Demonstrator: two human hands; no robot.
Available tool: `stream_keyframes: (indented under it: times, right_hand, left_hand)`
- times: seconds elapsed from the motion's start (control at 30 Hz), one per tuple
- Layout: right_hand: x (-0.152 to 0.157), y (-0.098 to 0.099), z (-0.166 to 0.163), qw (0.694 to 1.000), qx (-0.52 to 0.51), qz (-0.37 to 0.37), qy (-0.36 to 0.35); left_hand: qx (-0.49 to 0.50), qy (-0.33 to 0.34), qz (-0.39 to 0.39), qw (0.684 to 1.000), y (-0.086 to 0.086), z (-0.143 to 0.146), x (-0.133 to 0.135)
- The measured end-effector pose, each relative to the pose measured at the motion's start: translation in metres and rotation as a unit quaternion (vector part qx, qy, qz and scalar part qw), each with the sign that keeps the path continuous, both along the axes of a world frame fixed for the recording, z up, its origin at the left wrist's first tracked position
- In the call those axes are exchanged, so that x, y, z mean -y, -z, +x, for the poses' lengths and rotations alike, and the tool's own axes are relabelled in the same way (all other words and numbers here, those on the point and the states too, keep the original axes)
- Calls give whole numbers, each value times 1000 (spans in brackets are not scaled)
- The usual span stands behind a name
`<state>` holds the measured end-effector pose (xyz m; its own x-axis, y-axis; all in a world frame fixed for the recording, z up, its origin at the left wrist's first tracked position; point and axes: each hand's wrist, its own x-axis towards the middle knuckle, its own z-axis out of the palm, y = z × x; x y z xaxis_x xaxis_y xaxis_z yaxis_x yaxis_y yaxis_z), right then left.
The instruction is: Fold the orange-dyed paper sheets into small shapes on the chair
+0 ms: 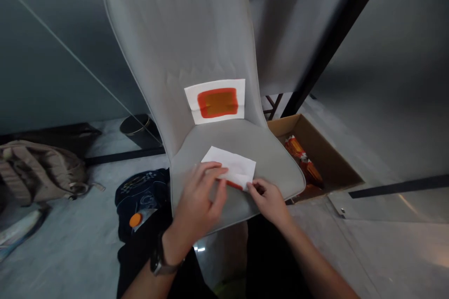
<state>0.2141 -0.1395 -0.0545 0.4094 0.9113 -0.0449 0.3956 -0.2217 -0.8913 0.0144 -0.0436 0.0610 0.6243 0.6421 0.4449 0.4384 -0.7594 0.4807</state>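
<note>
A folded white sheet of paper (234,164) lies on the seat of the grey chair (224,133), a strip of its red-orange print showing along the near edge. My left hand (201,196), a dark watch on its wrist, is over the sheet's left part with the fingers apart; whether the fingertips press on it I cannot tell. The thumb and fingers of my right hand (268,200) pinch the near right corner. Against the backrest leans a second white sheet (218,102), printed with a red rectangle that has an orange-brown middle.
Right of the chair stands an open cardboard box (326,159) with orange-and-red packets (302,161) inside. On the left floor are a beige backpack (42,168), a black bin (138,126), a dark blue bag (140,196) and a bottle with an orange cap (135,220).
</note>
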Motion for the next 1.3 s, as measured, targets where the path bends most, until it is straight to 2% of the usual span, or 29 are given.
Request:
stream_keyframes:
  times: [0.1, 0.17, 0.23, 0.33, 0.43, 0.5, 0.6, 0.7, 0.8, 0.93, 1.0, 1.17, 1.23, 1.3]
  right_hand:
    - [-4, -2, -1, 999, -16, -20, 30]
    - [-7, -4, 0, 999, -19, -27, 37]
    - [-9, -6, 2, 999, -19, -31, 39]
    - [-12, -3, 4, 998, -11, -40, 46]
    - [-9, 1, 1, 996, 44, -17, 76]
    - [-4, 4, -2, 987, 129, 43, 79]
    - [6, 8, -6, 955, 269, 124, 17]
    - [15, 13, -6, 927, 348, 124, -62]
    - [21, 19, -6, 913, 381, 100, -102]
    - [27, 22, -8, 905, 403, 82, -110]
    - [29, 22, -9, 902, 410, 76, -112]
    - [34, 27, -9, 894, 423, 77, -124]
    - [37, 28, -8, 892, 423, 85, -134]
    - [38, 24, -4, 898, 407, 107, -131]
  left_hand:
    - [-176, 69, -29, 981, 24, 8, 15]
    - [-253, 81, -39, 963, 42, 13, 17]
    - [-280, 73, -40, 956, 57, 17, 14]
    - [-300, 45, -45, 952, 70, 21, 5]
    - [-319, 29, -58, 946, 76, 22, 1]
    - [-323, 26, -63, 944, 79, 22, 0]
    - [-333, 24, -71, 940, 84, 23, 1]
    - [-340, 20, -75, 937, 89, 23, 1]
    - [-338, 22, -75, 938, 90, 22, 0]
    - [-335, 34, -81, 938, 89, 22, -1]
    - [-324, 5, -83, 943, 90, 26, -1]
    - [-313, -138, -76, 937, 97, 43, 3]
    - [-317, -159, -72, 932, 99, 47, 4]
    - [-318, -154, -71, 933, 99, 46, 3]
